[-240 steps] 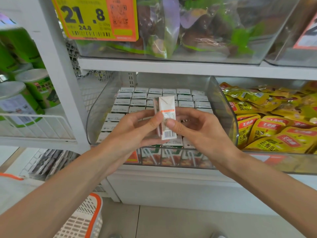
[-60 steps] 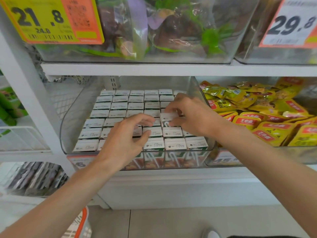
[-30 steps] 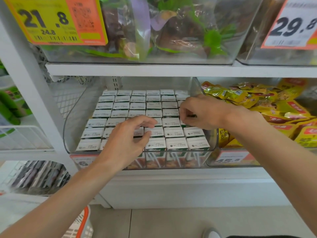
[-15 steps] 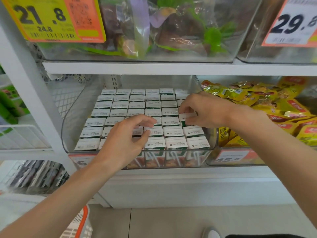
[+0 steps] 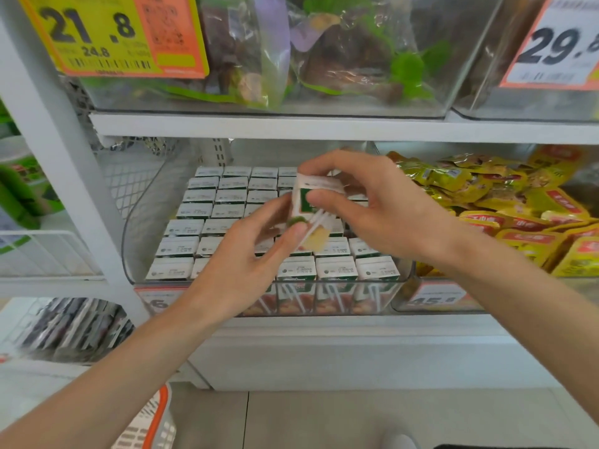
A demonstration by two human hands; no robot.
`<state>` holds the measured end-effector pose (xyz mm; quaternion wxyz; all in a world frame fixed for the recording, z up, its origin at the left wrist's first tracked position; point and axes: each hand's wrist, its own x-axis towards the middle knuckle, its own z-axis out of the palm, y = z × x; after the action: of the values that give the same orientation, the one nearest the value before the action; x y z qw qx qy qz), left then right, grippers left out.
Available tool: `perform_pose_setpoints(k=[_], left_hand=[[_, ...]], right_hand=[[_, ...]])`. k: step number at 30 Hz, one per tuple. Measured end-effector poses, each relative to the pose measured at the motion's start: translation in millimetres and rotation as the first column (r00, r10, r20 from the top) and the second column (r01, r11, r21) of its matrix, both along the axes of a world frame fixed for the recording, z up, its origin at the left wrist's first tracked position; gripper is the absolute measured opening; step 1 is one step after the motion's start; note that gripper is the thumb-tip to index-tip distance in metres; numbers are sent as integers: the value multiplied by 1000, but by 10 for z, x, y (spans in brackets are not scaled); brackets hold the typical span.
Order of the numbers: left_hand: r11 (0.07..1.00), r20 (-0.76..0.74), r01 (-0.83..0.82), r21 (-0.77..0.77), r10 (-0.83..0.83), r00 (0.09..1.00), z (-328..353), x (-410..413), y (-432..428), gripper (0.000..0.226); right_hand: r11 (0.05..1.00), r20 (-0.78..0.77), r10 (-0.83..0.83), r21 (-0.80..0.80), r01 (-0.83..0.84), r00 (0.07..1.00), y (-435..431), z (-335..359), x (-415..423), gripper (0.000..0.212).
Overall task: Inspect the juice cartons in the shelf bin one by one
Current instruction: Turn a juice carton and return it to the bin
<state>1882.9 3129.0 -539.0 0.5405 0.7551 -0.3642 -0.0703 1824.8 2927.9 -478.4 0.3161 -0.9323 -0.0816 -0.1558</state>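
While right hand [image 5: 382, 215] pinches boxy card carton [image 5: 304, 200] over clear plastic bin [image 5: 146, 196], left hand [image 5: 240, 264] pinches lower end.

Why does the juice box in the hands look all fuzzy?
In the head view, motion blur smears the lifted carton and softens the left hand and right hand; the resting cartons in the shelf bin look sharper.

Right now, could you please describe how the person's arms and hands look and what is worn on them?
The left hand and right hand are bare: no gloves, rings or watch show. Both forearms are uncovered as well, with no sleeve in view up to the picture's edge.
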Motion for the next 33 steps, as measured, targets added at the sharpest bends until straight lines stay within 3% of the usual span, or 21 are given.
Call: perform_pose_setpoints(k=[2,5,8,11,20,33], left_hand=[[996,-86,-19,-83,12,996,30,4,39,42],[983,-234,-107,-152,69,970,32,25,145,34],[961,-445,-179,-212,68,893,40,35,237,39],[952,-553,-201,-230,42,832,60,49,308,35],[958,-580,-182,-222,20,815,50,86,423,32],[960,-580,-184,-209,30,814,27,84,408,32]], right_hand=[[982,-2,-14,186,14,1000,125,-77,3,30],[875,-55,-22,482,46,998,246,-197,-16,37],[799,-141,-39,590,116,989,317,-334,-37,37],[734,-179,-26,665,141,983,404,-429,-50,31],[670,-158,-65,725,160,985,500,-486,-54,19],[669,-174,-58,724,168,983,483,-475,-75,11]])
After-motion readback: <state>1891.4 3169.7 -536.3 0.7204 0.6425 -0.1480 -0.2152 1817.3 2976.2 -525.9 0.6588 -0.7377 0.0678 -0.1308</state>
